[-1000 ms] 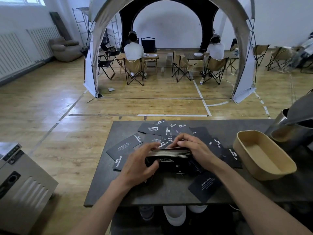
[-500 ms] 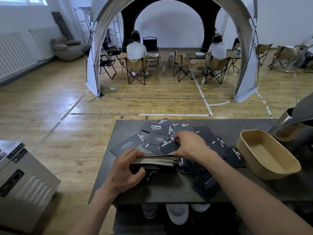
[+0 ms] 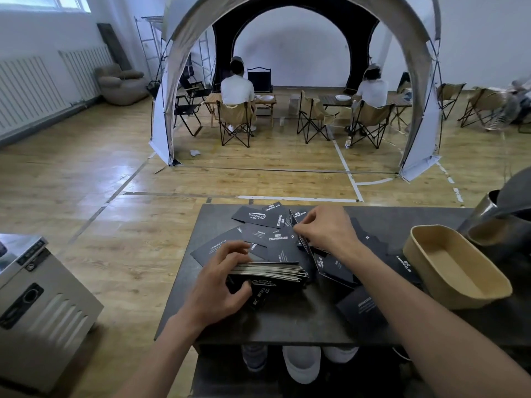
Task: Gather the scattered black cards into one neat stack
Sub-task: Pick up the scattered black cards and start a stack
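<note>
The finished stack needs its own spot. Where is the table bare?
Bare table along the near edge, between the left hand and a lone card. Also the far right corner, between the right hand and the metal pot, behind the tray. Crowded: scattered cards fill the middle around the stack.

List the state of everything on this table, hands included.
Stack: thick, edges slightly uneven, lying over loose cards.
Pinched card: tilted up off the pile.
Loose cards: scattered, overlapping, not yet gathered.
Tan tray: upright, empty.
Left hand: grips the Stack at its left end.
Right hand: pinches the Pinched card.
</note>
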`<state>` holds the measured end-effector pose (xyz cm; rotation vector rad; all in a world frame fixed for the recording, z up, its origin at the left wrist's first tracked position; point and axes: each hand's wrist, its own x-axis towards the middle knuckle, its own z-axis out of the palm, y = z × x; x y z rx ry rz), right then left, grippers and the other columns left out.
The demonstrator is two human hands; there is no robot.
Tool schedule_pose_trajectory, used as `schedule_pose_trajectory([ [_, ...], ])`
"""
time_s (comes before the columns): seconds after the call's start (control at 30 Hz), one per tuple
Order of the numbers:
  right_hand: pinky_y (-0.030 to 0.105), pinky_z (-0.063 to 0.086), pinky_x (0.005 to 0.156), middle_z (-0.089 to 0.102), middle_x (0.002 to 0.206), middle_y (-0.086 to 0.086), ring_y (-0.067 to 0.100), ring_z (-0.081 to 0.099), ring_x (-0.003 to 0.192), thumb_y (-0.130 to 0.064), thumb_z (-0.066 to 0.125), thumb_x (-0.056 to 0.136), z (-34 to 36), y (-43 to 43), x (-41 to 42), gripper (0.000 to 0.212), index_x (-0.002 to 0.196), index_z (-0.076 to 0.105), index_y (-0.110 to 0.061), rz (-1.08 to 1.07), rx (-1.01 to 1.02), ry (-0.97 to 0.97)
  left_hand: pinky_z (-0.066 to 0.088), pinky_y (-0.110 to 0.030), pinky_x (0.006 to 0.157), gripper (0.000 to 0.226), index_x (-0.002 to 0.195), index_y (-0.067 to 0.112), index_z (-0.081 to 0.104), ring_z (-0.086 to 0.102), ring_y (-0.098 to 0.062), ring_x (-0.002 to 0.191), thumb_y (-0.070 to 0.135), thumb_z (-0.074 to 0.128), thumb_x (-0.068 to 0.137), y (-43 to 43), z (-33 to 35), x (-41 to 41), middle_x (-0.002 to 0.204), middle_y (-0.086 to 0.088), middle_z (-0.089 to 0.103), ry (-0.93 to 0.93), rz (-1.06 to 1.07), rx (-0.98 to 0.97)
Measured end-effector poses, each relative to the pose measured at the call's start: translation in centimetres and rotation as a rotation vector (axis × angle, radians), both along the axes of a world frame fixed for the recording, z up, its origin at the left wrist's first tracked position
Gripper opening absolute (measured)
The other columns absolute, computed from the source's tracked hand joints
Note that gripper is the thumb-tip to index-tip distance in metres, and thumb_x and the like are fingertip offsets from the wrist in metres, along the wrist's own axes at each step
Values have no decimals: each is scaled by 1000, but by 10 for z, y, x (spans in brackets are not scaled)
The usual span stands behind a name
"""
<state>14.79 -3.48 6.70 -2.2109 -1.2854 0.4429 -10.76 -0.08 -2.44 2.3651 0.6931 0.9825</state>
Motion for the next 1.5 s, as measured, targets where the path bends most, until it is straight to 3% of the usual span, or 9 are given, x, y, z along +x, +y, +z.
schedule_pose_trajectory([
  [0.2,34,61,64,72,65,3,24,68,68,-31,70,67,11,0,-13,16,70,78,-17,-36,79,-241,44,-29,111,27,109,22,64,44,-15,145,21,68,82,1,3,1,163,3,32,3,-36,-3],
  [0.37,25,53,70,73,82,-13,4,66,76,-35,69,90,6,1,-22,13,91,78,-25,556,-117,-237,28,-13,116,41,114,19,61,19,-14,159,6,76,78,1,2,3,172,-3,12,-7,-18,35],
  [0.43,22,52,67,74,81,-11,0,67,72,-29,66,95,0,-1,-29,11,96,76,-24,709,-187,-22,40,-23,113,52,119,19,52,36,-14,152,2,78,77,2,0,3,167,-1,29,-47,-35,-10],
  [0.53,32,59,67,79,85,5,18,77,75,-19,57,102,-1,3,-21,16,102,71,-11,483,-75,331,58,-39,84,55,113,34,44,70,-14,106,9,77,77,0,1,1,119,9,67,-84,2,-100],
  [0.77,31,53,72,64,71,-5,21,63,77,-85,75,52,-25,7,-16,73,66,56,-16,205,-411,-338,53,-26,85,41,117,23,69,66,-9,100,14,68,77,-1,4,-8,109,15,64,-2,-68,11],
  [1.0,33,57,83,75,101,-1,23,69,100,-36,87,68,-31,9,-7,33,96,74,-25,88,-298,-286,54,-26,85,40,120,28,71,65,-7,102,19,68,81,-2,-4,-11,112,15,62,41,-27,35],
  [1.17,30,48,70,63,78,-3,22,60,81,-78,78,58,-37,8,-27,64,79,64,-19,106,-348,-388,54,-27,83,37,120,23,71,63,-4,99,22,66,84,-4,-3,-11,111,15,62,50,-26,43],
  [1.43,26,48,57,65,67,4,25,64,73,-26,86,54,-23,-3,-14,31,68,62,-13,76,-360,-201,50,-18,80,34,117,20,71,62,-5,95,20,68,83,-5,-3,-16,109,13,61,37,-66,25],
  [1.5,29,58,72,73,83,-1,19,69,83,-24,92,54,-19,-10,-7,35,82,71,-18,75,-328,-94,50,-18,80,36,119,22,71,62,-3,96,20,67,83,-4,-2,-15,109,15,61,41,-71,19],
])
